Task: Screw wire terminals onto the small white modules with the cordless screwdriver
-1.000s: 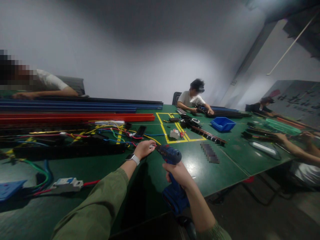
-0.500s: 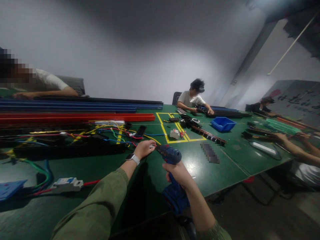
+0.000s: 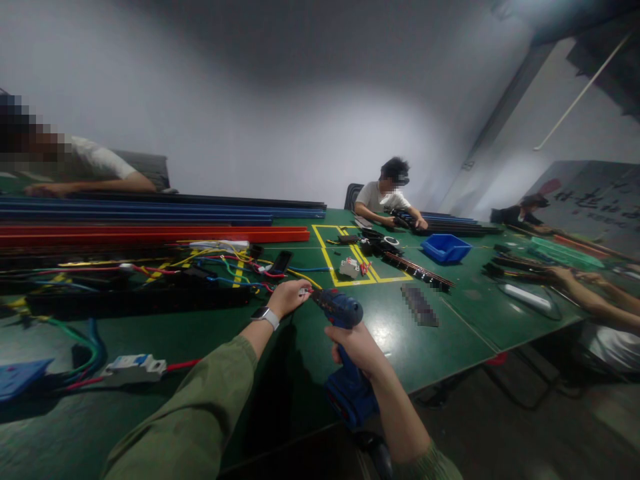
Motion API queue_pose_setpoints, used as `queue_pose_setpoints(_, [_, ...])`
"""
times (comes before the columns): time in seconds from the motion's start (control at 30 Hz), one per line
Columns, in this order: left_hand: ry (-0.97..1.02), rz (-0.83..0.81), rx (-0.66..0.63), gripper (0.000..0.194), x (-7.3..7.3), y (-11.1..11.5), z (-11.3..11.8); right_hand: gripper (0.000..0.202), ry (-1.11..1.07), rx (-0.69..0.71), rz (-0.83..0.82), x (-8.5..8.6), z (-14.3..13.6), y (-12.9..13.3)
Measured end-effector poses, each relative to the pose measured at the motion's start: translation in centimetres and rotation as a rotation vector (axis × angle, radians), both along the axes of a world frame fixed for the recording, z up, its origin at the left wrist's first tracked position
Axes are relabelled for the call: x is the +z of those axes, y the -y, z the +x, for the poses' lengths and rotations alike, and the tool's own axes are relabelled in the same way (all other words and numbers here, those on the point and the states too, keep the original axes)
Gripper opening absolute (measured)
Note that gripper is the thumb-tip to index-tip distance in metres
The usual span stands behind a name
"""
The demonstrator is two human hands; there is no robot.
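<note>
Relative to the earlier frames, only a co-worker's hand [image 3: 593, 277] near the right edge shows a slight shift; the person's own hands and the drill remain in position. Right hand [image 3: 357, 343] is wrapped around the handle of a blue cordless drill [image 3: 344, 308], fingers closed on the grip; the index finger's position on the trigger cannot be determined. Drill orientation: chuck pointing left toward the other hand, battery base low, near the front edge of the green table [image 3: 470, 327]. Left hand [image 3: 289, 300], with a watch [image 3: 266, 316] at the wrist, pinches a small part [image 3: 304, 292] between the fingertips, directly at the drill's nose; the part is too small to identify, and contact with the bit cannot be confirmed. Beyond the left hand lie loose coloured wires [image 3: 227, 263] and a small black box [image 3: 281, 263]. Left of it runs a long black channel [image 3: 140, 303]; a white breaker [image 3: 136, 368] with red leads lies near the left forearm. A second white module [image 3: 350, 268] sits inside the yellow tape outline [image 3: 325, 257], beyond the drill. Farther right are a dark flat object [image 3: 420, 305], its surface obscured, and a blue bin [image 3: 447, 249]. Red rails [image 3: 250, 235] lie behind the wiring.
</note>
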State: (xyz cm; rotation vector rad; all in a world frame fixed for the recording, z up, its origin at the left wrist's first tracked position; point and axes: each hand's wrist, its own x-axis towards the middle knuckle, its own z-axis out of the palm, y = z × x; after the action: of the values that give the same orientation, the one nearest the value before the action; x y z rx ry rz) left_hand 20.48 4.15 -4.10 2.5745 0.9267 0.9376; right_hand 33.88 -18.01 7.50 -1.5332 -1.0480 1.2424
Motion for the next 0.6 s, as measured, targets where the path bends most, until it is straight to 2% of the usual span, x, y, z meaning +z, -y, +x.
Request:
queue_pose_setpoints(0.2, [-0.006,-0.008,0.0,0.027,-0.37,-0.27,0.09,0.037,0.019,-0.009,0.012,-0.02,-0.03,0.04])
queue_pose_setpoints(0.37, [-0.012,-0.007,-0.003,0.027,-0.18,-0.16,0.06,0.034,0.021,0.02,-0.013,0.09,0.2,0.02])
queue_pose_setpoints(0.6, [-0.001,-0.016,0.006,0.028,-0.07,-0.03,0.11,0.035,0.03,-0.014,-0.002,0.15,-0.17,0.14])
